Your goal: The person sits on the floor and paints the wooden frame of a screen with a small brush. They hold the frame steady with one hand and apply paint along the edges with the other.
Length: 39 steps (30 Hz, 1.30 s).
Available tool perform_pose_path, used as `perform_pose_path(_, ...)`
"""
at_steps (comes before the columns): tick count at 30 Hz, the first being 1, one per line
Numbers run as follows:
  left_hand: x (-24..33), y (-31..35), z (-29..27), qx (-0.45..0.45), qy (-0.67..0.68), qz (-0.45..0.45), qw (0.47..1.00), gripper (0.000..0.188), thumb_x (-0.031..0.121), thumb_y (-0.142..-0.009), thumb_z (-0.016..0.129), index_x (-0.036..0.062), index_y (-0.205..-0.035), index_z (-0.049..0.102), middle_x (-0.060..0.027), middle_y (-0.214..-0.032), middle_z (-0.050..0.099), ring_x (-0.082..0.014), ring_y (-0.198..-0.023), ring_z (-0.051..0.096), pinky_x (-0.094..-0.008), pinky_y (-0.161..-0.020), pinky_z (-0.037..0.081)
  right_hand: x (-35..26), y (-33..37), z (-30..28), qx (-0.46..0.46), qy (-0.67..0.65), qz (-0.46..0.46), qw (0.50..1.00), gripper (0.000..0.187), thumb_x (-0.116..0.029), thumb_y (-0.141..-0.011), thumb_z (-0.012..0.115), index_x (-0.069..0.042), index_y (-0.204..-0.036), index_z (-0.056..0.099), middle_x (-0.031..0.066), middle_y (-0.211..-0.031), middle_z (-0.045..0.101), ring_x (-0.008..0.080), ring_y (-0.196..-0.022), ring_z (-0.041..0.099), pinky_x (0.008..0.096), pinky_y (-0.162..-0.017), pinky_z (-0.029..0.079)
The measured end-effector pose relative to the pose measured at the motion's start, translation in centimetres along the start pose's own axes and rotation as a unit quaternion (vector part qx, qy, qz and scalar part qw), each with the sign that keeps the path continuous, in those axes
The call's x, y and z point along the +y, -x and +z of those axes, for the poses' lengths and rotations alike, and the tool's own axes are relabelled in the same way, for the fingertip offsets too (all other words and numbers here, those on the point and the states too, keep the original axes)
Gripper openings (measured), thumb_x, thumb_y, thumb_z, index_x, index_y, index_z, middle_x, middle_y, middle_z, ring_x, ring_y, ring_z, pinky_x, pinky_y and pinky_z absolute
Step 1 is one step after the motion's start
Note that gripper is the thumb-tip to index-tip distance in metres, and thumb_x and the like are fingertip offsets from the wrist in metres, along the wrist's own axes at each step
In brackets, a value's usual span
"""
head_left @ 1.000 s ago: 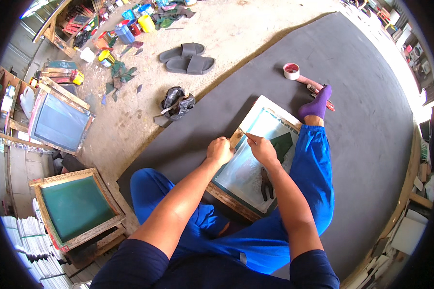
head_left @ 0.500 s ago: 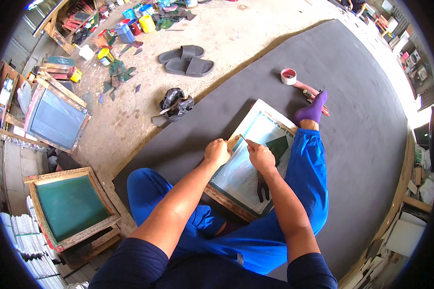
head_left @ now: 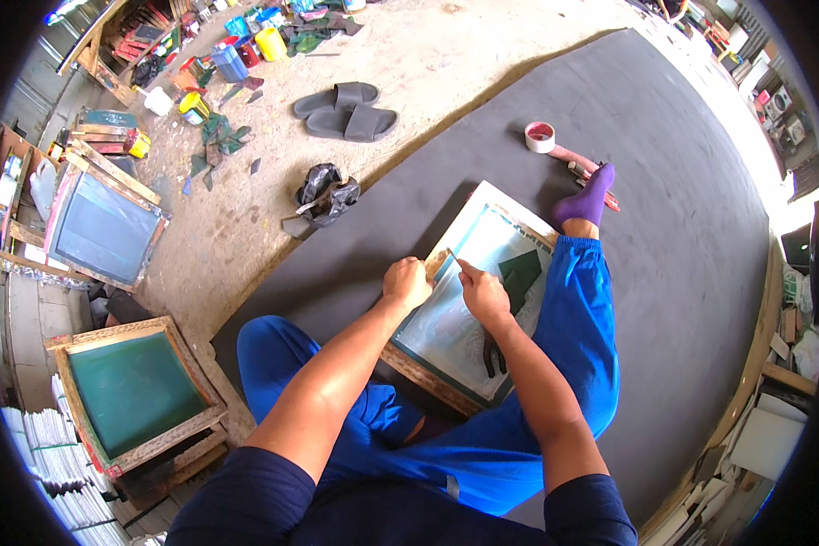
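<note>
You sit on the dark mat [head_left: 682, 273] with the wooden screen frame [head_left: 469, 305] lying flat between your legs, its far corner near your purple sock [head_left: 587, 196]. Your left hand [head_left: 406, 284] is closed on the frame's left rail, and your right hand [head_left: 482, 293] pinches something small and thin just beside it; what it is stays too small to tell. A dark green patch [head_left: 521, 270] lies on the mesh to the right of your right hand, and a pair of scissors [head_left: 493, 353] rests on the mesh nearer to you.

The frame looks stiff and fairly light, but its stretched mesh is likely thin and easy to puncture, so grip it by the wooden rails, never by the fabric. Your right leg crowds the frame's right side, and the scissors could slide if you tilt it.

A roll of tape [head_left: 540, 136] sits beyond your foot, 2 slippers [head_left: 350, 111] and a crumpled black bag [head_left: 328, 193] lie on the concrete, and 2 more frames [head_left: 132, 391] stand well apart to your left.
</note>
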State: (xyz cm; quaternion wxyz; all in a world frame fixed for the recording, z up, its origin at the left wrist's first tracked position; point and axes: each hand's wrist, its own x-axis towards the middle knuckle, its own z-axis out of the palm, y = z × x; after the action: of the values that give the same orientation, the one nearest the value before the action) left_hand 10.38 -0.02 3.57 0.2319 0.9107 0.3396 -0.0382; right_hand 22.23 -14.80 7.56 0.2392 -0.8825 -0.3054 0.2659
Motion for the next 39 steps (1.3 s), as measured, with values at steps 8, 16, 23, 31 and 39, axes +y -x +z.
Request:
perform_pose_path(8, -0.1, -0.1, -0.2, -0.009, 0.017, -0.021, 1.0, 0.035, 0.029, -0.081, 0.082, 0.0034, -0.105, 0.078, -0.0181, -0.107, 0.075, -0.0372, -0.101, 0.073, -0.0475, -0.091, 0.058, 1.9, -0.7, 1.0, -0.003, -0.023, -0.036, 0.999, 0.038, -0.029, -0.105, 0.06, -0.017, -0.141, 0.066, 0.0265, -0.108, 0.074, 0.0384, -0.105, 0.074, 0.0456, -0.089, 0.057)
perform_pose_path(16, 0.3, -0.1, -1.2, -0.019, 0.019, -0.017, 0.999, 0.036, 0.031, -0.08, 0.083, 0.0032, -0.104, 0.078, -0.018, -0.107, 0.075, -0.0372, -0.103, 0.073, -0.0474, -0.092, 0.058, 1.4, -2.4, 1.1, -0.067, -0.225, 0.057, 0.971, 0.036, -0.032, -0.107, 0.06, -0.02, -0.14, 0.067, 0.025, -0.11, 0.075, 0.0358, -0.107, 0.075, 0.0423, -0.093, 0.057)
perform_pose_path(23, -0.1, -0.1, -0.4, -0.024, 0.016, -0.015, 0.999, 0.038, 0.031, -0.081, 0.082, 0.002, -0.104, 0.077, -0.0193, -0.105, 0.075, -0.0384, -0.103, 0.073, -0.0481, -0.092, 0.058, 2.8, -1.7, -1.1, -0.016, 0.013, -0.059, 0.998, 0.037, -0.039, -0.105, 0.056, -0.036, -0.141, 0.065, 0.0208, -0.11, 0.075, 0.0425, -0.104, 0.072, 0.0518, -0.091, 0.058)
perform_pose_path(31, 0.5, 0.1, -0.9, -0.02, 0.03, -0.01, 0.999, 0.036, 0.03, -0.081, 0.081, 0.0022, -0.103, 0.077, -0.0193, -0.104, 0.074, -0.0388, -0.101, 0.072, -0.0483, -0.092, 0.058, 2.3, -2.0, -1.0, 0.004, 0.074, -0.044, 0.996, 0.038, -0.038, -0.106, 0.053, -0.036, -0.143, 0.062, 0.0214, -0.107, 0.076, 0.043, -0.1, 0.073, 0.0533, -0.087, 0.059)
perform_pose_path(39, -0.4, -0.2, -0.1, -0.004, 0.023, 0.003, 1.0, 0.03, 0.027, -0.079, 0.081, 0.0014, -0.096, 0.078, -0.0187, -0.103, 0.074, -0.0389, -0.098, 0.073, -0.0484, -0.089, 0.059, -1.0, -1.7, -1.9, -0.033, 0.154, -0.016, 0.987, 0.04, -0.037, -0.106, 0.053, -0.031, -0.144, 0.061, 0.0213, -0.111, 0.075, 0.0424, -0.101, 0.073, 0.0526, -0.088, 0.059)
